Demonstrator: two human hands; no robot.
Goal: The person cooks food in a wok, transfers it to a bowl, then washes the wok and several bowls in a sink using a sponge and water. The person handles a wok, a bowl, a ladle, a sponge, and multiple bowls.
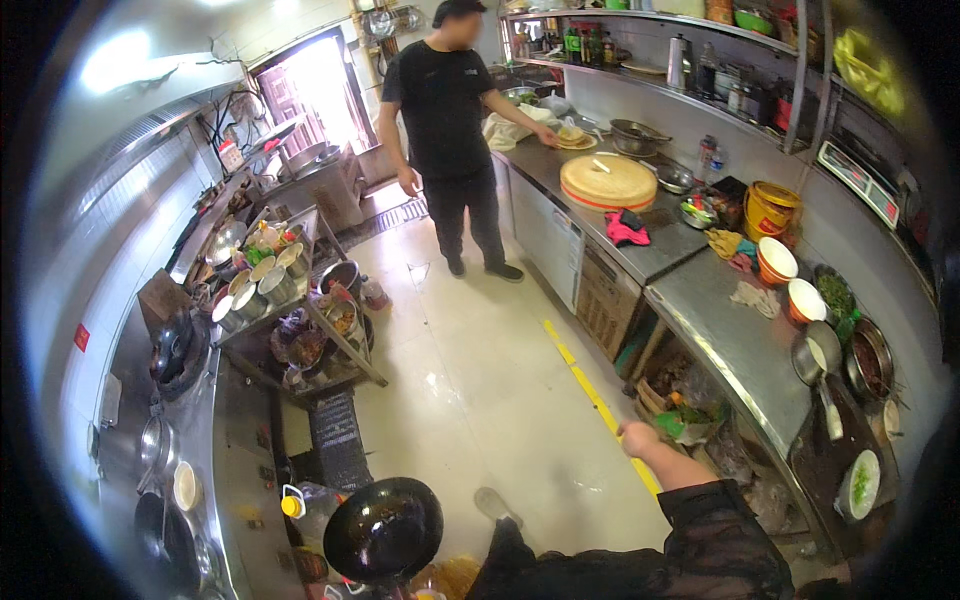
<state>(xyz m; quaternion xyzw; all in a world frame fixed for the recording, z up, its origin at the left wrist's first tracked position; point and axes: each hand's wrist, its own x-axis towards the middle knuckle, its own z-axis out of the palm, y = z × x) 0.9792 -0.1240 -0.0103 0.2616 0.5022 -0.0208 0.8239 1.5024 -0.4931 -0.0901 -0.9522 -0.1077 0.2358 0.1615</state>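
My right hand [639, 439] hangs over the floor beside the right counter, above a yellow tape line [596, 397]. Its fingers look curled, and nothing shows in them. A black sleeve covers that forearm. My left hand is out of view. At the bottom, left of my leg, a black wok [384, 529] shows its dark round surface; what holds its handle cannot be seen. Next to the wok is a clear plastic bottle with a yellow cap [291, 506]. My shoe [495, 504] is on the tiled floor.
A person in black [457, 112] stands ahead, a hand near flatbreads [576, 139] on the right counter. That counter [720, 300] bears a thick round chopping board [607, 180], bowls and a ladle [829, 409]. A metal rack [345, 352] with containers and a stove counter [199, 420] line the left.
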